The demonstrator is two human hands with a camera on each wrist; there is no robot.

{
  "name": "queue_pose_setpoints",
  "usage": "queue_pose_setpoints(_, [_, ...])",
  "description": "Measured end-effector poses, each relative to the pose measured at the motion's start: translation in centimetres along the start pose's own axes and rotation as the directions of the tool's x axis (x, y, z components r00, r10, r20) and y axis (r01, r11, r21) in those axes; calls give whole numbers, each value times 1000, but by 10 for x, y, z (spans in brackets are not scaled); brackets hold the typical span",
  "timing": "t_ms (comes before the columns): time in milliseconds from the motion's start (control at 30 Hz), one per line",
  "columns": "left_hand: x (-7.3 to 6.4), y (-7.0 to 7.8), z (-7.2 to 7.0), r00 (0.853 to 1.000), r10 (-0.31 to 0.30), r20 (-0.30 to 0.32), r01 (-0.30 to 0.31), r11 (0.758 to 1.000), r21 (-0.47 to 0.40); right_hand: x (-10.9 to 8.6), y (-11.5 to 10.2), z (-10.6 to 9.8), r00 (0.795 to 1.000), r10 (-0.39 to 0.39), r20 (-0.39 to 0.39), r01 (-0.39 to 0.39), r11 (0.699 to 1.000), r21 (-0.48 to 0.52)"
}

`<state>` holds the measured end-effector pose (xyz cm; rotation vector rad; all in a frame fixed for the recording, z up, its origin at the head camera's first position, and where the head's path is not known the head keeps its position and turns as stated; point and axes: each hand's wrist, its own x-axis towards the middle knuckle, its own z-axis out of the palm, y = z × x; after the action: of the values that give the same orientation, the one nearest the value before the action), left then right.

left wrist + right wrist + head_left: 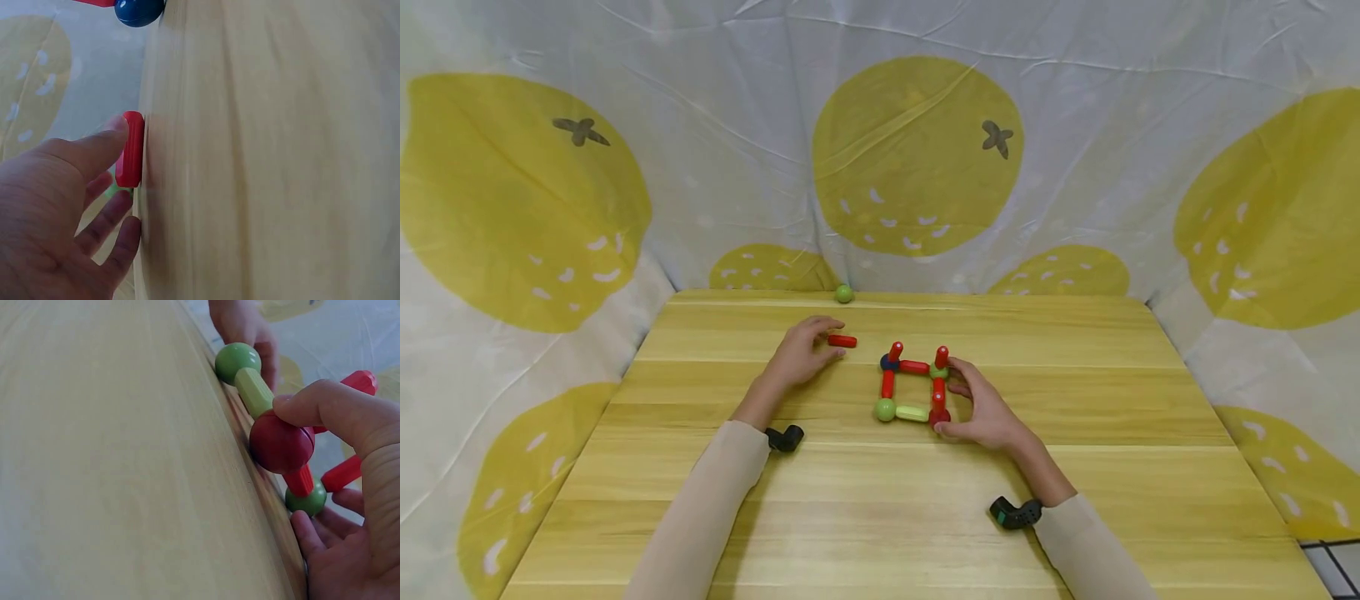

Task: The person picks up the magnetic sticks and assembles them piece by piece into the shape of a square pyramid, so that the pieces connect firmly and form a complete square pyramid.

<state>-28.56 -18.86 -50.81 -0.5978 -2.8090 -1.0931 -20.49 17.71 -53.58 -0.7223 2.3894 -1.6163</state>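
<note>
A square frame of magnetic sticks and balls (pixel 914 367) stands on the table. Its sides are red sticks and one pale green stick (pixel 254 392), with a blue ball (pixel 139 10), two green balls and a red ball (pixel 282 442) at the corners. Red sticks rise from three corners. My right hand (pixel 988 408) grips the frame's right side, thumb on the red ball, fingers around the far green ball (pixel 306 497). Left of the frame, my left hand (pixel 802 353) is spread around a loose red stick (pixel 842 341) on the table, thumb overlapping it in the left wrist view.
A loose green ball (pixel 844 293) sits at the table's back edge, against a lemon-print cloth (pixel 917 158). The wooden table (pixel 880 517) extends in front and to both sides. Black wrist devices (pixel 1017 512) are worn on both forearms.
</note>
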Motion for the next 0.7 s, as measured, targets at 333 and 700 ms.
queue_pose_setpoints(333, [-1, 2, 3, 999, -27, 40, 26, 999, 28, 0, 1, 0, 1000, -6, 6, 5, 1000, 10])
queue_pose_setpoints(700, [-19, 13, 4, 993, -51, 108, 52, 999, -11, 2, 2, 2, 1000, 7, 6, -7, 1000, 11])
